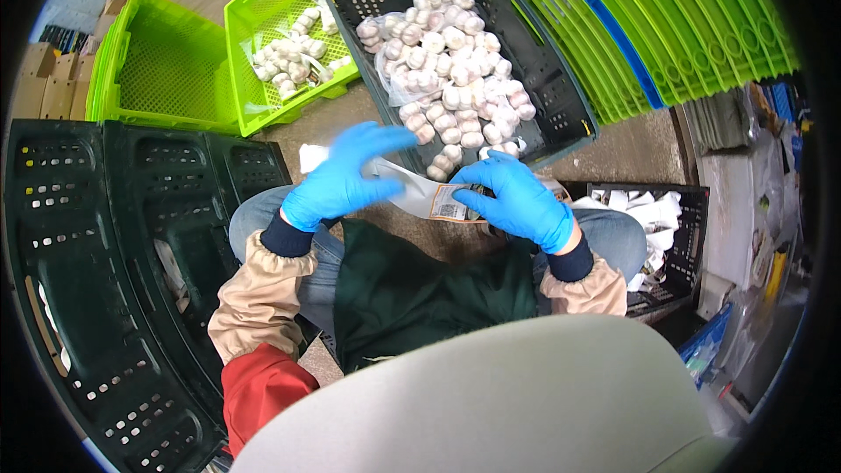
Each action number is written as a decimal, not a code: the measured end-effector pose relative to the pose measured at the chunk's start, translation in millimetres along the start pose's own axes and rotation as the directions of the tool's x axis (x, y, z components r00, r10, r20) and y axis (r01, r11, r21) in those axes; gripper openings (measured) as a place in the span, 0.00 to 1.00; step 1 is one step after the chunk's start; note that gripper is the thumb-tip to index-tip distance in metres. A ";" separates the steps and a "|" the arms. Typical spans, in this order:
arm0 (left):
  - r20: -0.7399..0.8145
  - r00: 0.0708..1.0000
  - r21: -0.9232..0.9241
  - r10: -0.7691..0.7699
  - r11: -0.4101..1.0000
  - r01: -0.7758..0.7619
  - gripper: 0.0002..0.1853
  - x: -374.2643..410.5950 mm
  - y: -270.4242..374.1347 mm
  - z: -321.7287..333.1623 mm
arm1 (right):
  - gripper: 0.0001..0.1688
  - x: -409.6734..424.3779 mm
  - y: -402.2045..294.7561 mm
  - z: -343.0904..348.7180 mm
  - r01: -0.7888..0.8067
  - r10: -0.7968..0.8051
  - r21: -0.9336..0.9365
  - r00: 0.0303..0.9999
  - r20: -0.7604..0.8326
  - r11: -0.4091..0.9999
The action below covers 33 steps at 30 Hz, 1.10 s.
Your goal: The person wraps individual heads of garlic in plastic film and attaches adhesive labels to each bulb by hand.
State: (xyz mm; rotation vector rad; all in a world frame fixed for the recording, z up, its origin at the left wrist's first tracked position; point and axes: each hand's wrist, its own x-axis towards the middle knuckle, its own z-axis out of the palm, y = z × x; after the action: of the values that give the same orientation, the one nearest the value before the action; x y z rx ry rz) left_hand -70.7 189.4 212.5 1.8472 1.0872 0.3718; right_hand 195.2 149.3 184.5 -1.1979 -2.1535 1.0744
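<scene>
Both hands wear blue gloves. My right hand (525, 200) pinches the end of a paper strip with a printed, orange-edged label (450, 202) between thumb and fingers. From there the white strip (409, 194) runs left towards my left hand (345, 177), which is blurred, with thumb and fingers spread apart. Whether its thumb touches the strip is hard to tell. Just beyond my hands, a dark plastic crate (555, 89) holds a heap of garlic bulbs (453, 66), some in clear bags. A white paper piece (313, 157) shows behind my left hand.
A lime-green crate (243, 102) holds netted garlic (289, 59), beside another green crate (174, 72). Stacked green crates (657, 20) rise at the far right. Dark crates (85, 249) flank my left side. A black crate (690, 243) of crumpled white strips (657, 226) sits by my right knee.
</scene>
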 end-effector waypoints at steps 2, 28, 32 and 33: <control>0.164 0.980 0.156 0.108 0.979 -0.134 0.25 1.6 3.7 14.5 | 0.12 -8.5 4.9 0.1 0.006 -0.006 -0.042 1.000 -0.005 0.999; 0.159 0.875 -0.494 -0.458 0.730 0.472 0.18 100.4 -73.4 129.2 | 0.05 -99.0 56.5 -75.7 -0.513 0.514 0.197 0.604 -0.609 0.835; -0.142 0.990 0.248 -0.009 0.968 0.045 0.05 200.6 -117.5 163.2 | 0.07 -91.3 74.6 -90.6 -0.364 0.658 0.548 0.422 -0.624 0.753; -0.185 0.982 0.158 0.023 0.987 0.006 0.07 224.5 -135.9 188.1 | 0.07 -88.9 70.4 -93.2 -0.373 0.649 0.532 0.392 -0.652 0.760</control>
State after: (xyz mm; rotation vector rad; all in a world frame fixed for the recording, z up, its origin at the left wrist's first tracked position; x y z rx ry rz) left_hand 104.4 288.2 -40.1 1.9872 1.2671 0.4834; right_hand 341.1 134.5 182.3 -1.8086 -0.8374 0.7556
